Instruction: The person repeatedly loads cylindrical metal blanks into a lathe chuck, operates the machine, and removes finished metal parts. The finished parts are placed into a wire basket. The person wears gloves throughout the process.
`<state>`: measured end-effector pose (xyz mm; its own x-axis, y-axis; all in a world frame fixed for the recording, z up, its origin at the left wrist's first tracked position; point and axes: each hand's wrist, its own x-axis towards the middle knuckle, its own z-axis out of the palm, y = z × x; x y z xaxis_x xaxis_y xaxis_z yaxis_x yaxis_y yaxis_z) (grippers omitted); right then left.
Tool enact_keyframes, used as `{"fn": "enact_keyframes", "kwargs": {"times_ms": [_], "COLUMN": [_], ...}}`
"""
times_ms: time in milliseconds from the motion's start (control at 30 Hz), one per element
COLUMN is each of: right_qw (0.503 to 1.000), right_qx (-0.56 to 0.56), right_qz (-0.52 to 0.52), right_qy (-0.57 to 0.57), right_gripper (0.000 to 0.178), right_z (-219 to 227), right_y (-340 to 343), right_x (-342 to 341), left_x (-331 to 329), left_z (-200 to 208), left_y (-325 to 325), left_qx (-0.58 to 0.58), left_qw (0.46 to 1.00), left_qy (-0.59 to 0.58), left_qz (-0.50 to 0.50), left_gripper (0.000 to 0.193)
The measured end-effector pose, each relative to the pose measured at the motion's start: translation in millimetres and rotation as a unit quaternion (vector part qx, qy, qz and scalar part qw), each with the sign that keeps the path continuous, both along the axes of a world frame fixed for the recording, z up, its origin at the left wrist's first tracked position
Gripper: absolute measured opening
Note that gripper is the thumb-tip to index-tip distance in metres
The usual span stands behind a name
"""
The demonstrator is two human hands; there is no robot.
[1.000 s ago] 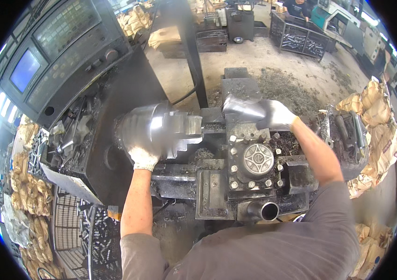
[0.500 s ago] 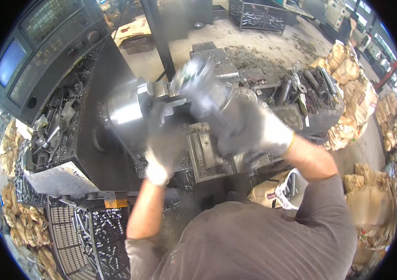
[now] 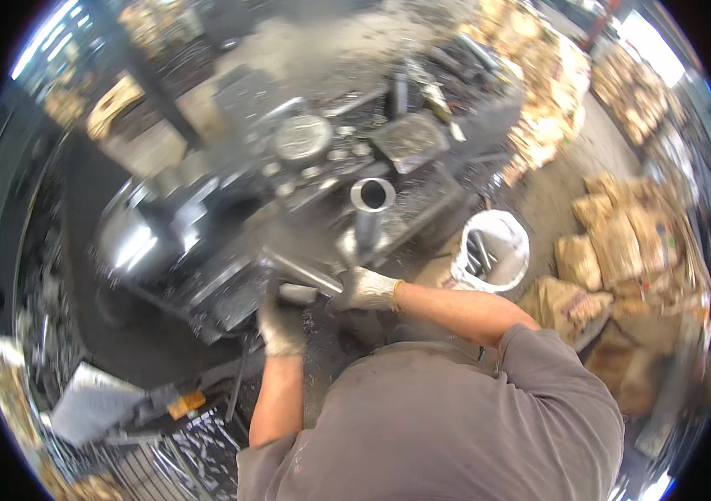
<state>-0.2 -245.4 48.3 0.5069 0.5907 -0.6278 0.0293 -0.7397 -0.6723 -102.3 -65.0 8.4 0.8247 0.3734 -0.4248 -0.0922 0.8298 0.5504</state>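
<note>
My right hand [image 3: 364, 290], in a grey-and-white work glove, is closed round the lower right end of a bare metal rod [image 3: 304, 271] that slants up to the left. Just left of it, my left hand [image 3: 280, 324] wears the same kind of glove. Its dark fingers are curled and blurred by motion. A short pale metal piece [image 3: 298, 293] sticks out from them toward my right hand, under the rod. Whether the left fingers also touch the long rod is hidden. Above my right hand, an upright metal tube [image 3: 370, 209] stands on the machine bed.
The lathe's shiny chuck [image 3: 132, 242] sits on the left, with a round-topped tool post [image 3: 303, 138] behind. Right of my hands is a white-lined bucket [image 3: 509, 250] holding metal rods. Brown paper sacks [image 3: 623, 238] lie far right. A crate with metal pieces [image 3: 176, 455] is lower left.
The view has swung right and down. My hands have come back from the chuck and tool post toward my body, closer together, and a rod now shows between them.
</note>
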Motion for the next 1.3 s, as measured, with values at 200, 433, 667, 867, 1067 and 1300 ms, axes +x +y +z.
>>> {"fn": "enact_keyframes", "kwargs": {"times_ms": [200, 433, 667, 867, 1067, 1300], "right_qw": [0.999, 0.929, 0.891, 0.938, 0.94, 0.96], "right_qx": [-0.015, -0.196, 0.193, 0.143, 0.074, 0.204], "right_qz": [-0.026, -0.233, -0.07, 0.073, 0.09, 0.009], "right_qy": [-0.035, -0.209, -0.405, -0.308, -0.32, -0.191], "right_gripper": [0.054, 0.047, 0.076, 0.052, 0.068, 0.052], "right_z": [-27.7, -77.8, 26.6, 83.4, -5.5, 45.3], "right_y": [-287.8, -382.2, -155.8, -40.8, 48.6, 66.7], "right_x": [14.5, 46.4, 87.8, 53.6, -1.9, 28.0], "left_x": [-28.7, -26.7, -13.6, -43.0, -46.1, -37.1], "left_z": [1.4, 37.3, 71.6, 93.1, 26.7, 12.5], "left_y": [15.4, 11.0, -27.8, -29.7, 22.8, 78.8], "left_qx": [-0.033, -0.014, -0.046, -0.091, -0.003, 0.033], "left_qw": [0.999, 0.993, 0.985, 0.97, 0.999, 0.999], "left_qy": [0.033, 0.005, -0.031, 0.064, 0.035, -0.008], "left_qz": [-0.005, -0.12, -0.163, -0.216, -0.042, 0.033], "left_gripper": [0.053, 0.058, 0.054, 0.055, 0.05, 0.058]}}
